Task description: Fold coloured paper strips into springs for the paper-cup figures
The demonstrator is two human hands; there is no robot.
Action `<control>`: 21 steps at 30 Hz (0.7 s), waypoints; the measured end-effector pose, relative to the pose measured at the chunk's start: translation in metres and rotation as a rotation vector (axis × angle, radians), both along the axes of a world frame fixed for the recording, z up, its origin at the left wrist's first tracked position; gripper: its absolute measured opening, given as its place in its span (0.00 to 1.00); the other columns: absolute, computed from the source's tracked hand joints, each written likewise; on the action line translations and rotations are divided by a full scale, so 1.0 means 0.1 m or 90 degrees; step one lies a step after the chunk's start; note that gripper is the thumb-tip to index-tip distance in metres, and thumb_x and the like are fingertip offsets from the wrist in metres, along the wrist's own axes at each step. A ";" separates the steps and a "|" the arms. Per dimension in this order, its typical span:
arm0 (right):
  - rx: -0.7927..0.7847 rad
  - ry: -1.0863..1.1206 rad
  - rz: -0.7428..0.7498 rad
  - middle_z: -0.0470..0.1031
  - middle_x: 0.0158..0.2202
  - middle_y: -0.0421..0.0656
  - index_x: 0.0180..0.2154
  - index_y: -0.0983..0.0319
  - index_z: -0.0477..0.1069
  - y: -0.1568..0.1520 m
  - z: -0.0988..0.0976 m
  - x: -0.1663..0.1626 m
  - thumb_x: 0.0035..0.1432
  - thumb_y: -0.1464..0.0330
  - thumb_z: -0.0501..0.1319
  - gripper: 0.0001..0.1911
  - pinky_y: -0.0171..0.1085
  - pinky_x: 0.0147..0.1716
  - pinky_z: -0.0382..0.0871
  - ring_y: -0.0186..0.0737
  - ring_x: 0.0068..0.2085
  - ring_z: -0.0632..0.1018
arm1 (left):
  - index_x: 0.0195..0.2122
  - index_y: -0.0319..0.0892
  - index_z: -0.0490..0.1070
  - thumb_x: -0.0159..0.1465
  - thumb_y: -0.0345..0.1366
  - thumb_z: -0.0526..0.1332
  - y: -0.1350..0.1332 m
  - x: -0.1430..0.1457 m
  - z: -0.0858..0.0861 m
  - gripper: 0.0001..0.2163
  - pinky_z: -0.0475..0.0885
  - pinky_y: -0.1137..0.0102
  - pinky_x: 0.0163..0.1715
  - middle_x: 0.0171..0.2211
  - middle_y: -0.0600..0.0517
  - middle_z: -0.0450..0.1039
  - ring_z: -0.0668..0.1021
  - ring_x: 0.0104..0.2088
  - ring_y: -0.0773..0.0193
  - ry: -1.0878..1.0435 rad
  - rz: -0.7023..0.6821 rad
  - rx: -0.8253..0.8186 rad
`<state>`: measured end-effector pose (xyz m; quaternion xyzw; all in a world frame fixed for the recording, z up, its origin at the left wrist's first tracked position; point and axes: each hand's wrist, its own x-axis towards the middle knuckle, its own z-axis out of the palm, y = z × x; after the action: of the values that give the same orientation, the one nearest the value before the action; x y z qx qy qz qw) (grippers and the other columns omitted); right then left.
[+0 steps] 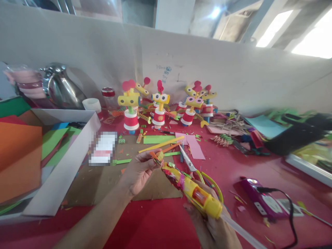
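My left hand (142, 169) is closed, pinching a small accordion-folded paper strip (160, 156) in orange and yellow. My right hand (215, 218) is wrapped round a yellow hot glue gun (190, 186), smeared with dried glue and paper scraps near its tip. A translucent glue stick (242, 230) juts from its back end. The nozzle almost meets the folded strip; whether they touch I cannot tell. Scissors (188, 159) with yellow handles lie just beyond the gun, and the right hand partly hides their loops. Under the left hand is a brown cardboard sheet (153, 188).
Several paper-cup robot figures (158, 117) stand along the wall. Left is a white box (64, 166) of coloured paper, with a steel jug (63, 88) behind. Paper strips (159, 139) and a blurred-out phone (103, 148) lie ahead. At right are a purple device (261, 199) with a cable and a black bag (298, 133).
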<state>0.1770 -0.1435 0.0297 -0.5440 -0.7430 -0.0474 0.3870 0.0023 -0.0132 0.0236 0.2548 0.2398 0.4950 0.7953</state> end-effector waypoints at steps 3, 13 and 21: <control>0.014 -0.009 0.001 0.75 0.48 0.52 0.58 0.61 0.57 0.02 0.03 -0.02 0.65 0.65 0.53 0.21 0.41 0.40 0.74 0.48 0.46 0.78 | 0.33 0.41 0.81 0.42 0.27 0.74 -0.01 0.00 0.01 0.15 0.74 0.79 0.31 0.26 0.53 0.79 0.78 0.26 0.72 0.009 0.000 0.003; -0.016 0.003 -0.001 0.75 0.48 0.51 0.56 0.60 0.60 0.03 0.05 -0.01 0.65 0.65 0.53 0.19 0.42 0.39 0.74 0.49 0.45 0.79 | 0.34 0.40 0.80 0.44 0.30 0.74 -0.03 0.00 0.02 0.14 0.74 0.77 0.32 0.29 0.50 0.79 0.79 0.30 0.68 0.026 -0.006 0.023; -0.034 0.018 0.008 0.76 0.47 0.50 0.56 0.60 0.60 0.02 0.10 -0.01 0.64 0.66 0.54 0.19 0.42 0.39 0.74 0.48 0.43 0.79 | 0.33 0.40 0.80 0.43 0.30 0.74 -0.03 0.00 0.02 0.14 0.74 0.77 0.32 0.29 0.51 0.79 0.78 0.30 0.69 0.019 0.001 0.016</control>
<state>0.1758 -0.1417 0.0399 -0.5502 -0.7417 -0.0172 0.3833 0.0022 -0.0163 0.0260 0.2722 0.2459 0.4945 0.7880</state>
